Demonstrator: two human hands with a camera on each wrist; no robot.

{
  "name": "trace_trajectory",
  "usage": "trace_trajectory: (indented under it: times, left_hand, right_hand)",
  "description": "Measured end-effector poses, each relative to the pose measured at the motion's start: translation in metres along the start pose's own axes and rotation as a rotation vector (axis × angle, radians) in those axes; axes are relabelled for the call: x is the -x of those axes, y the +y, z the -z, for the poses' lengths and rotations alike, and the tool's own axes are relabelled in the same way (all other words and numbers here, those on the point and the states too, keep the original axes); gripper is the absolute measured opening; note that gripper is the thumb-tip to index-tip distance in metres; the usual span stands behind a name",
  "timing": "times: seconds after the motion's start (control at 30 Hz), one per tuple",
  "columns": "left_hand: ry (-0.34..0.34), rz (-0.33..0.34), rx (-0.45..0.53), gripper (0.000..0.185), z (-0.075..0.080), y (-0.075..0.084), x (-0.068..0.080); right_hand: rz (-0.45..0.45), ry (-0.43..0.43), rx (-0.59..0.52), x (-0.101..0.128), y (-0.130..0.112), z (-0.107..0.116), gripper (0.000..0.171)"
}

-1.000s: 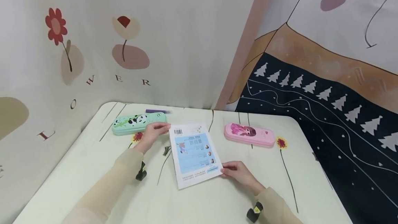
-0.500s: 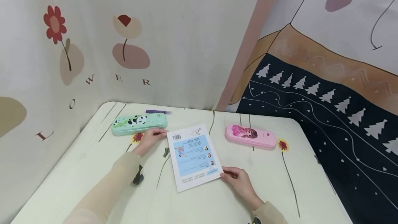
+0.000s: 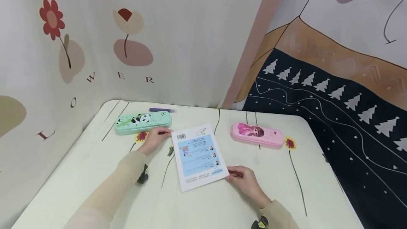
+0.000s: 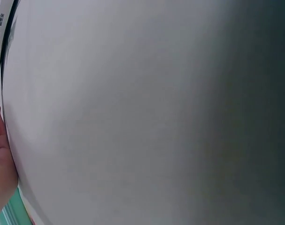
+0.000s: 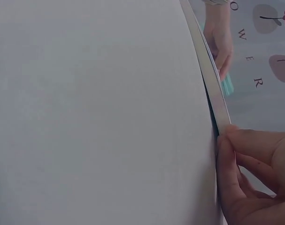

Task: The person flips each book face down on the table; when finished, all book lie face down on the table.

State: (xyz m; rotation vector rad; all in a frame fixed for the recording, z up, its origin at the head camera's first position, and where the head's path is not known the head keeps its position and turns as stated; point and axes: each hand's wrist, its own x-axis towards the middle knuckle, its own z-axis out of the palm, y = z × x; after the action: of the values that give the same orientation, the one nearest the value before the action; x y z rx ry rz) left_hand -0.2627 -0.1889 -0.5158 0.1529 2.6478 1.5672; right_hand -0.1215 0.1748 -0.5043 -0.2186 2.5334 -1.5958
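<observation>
Slightly shifted, the book (image 3: 200,156) is pinched by both hands (image 3: 155,140) (image 3: 246,182), green case (image 3: 143,122) and pink case (image 3: 257,135) nearby.

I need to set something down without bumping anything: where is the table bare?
Bare table lies on the near side of the book, between the left sleeve and right sleeve, and between the pink pencil case and the table's right edge. Back left is crowded: pen, green pencil case, left hand and book sit close together.

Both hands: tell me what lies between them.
The book lies between the left hand and the right hand, each at one of its edges; the head view shows this.
</observation>
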Motion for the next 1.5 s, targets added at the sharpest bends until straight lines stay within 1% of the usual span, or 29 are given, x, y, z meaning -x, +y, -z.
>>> trace_trajectory:
  times: [0.07, 0.13, 0.27, 0.37, 0.5, 0.7, 0.93, 1.03, 1.2, 1.33, 1.5]
  left_hand:
    - [0.007, 0.004, -0.02, 0.02, 0.0, 0.001, -0.001]
    - [0.015, 0.013, -0.039, 0.019, -0.001, 0.003, -0.003]
    - [0.031, 0.003, -0.075, 0.018, -0.003, 0.005, -0.005]
    - [0.043, -0.014, -0.109, 0.017, -0.005, 0.004, -0.005]
    - [0.047, -0.004, -0.143, 0.016, -0.005, 0.002, -0.003]
    - [0.034, 0.028, -0.146, 0.016, -0.006, 0.004, -0.003]
    - [0.021, 0.039, -0.164, 0.017, -0.005, 0.01, -0.002]
    - [0.016, 0.033, -0.163, 0.018, -0.007, 0.012, -0.002]
    - [0.012, 0.011, -0.17, 0.019, -0.008, 0.013, -0.004]
    - [0.025, 0.016, -0.164, 0.018, -0.012, 0.013, -0.005]
    - [0.053, 0.031, -0.167, 0.018, -0.016, 0.012, -0.005]
  right_hand:
    - [0.003, 0.009, 0.047, -0.001, 0.0, 0.0, 0.03]
    - [0.034, 0.031, 0.085, -0.004, 0.009, -0.001, 0.03]
    - [0.061, 0.072, 0.131, -0.003, 0.007, -0.002, 0.028]
    - [0.055, 0.074, 0.149, -0.002, 0.005, -0.003, 0.028]
    - [0.056, 0.066, 0.187, -0.001, 0.004, -0.006, 0.031]
    - [0.045, 0.091, 0.142, -0.001, 0.001, -0.007, 0.039]
    - [0.042, 0.106, 0.15, -0.001, 0.001, -0.009, 0.031]
    - [0.068, 0.101, 0.172, 0.0, 0.002, -0.009, 0.031]
    - [0.17, 0.104, 0.25, 0.002, 0.002, -0.009, 0.028]
    - [0.229, 0.111, 0.317, 0.004, 0.0, -0.009, 0.024]
    - [0.265, 0.104, 0.349, 0.008, -0.001, -0.013, 0.022]
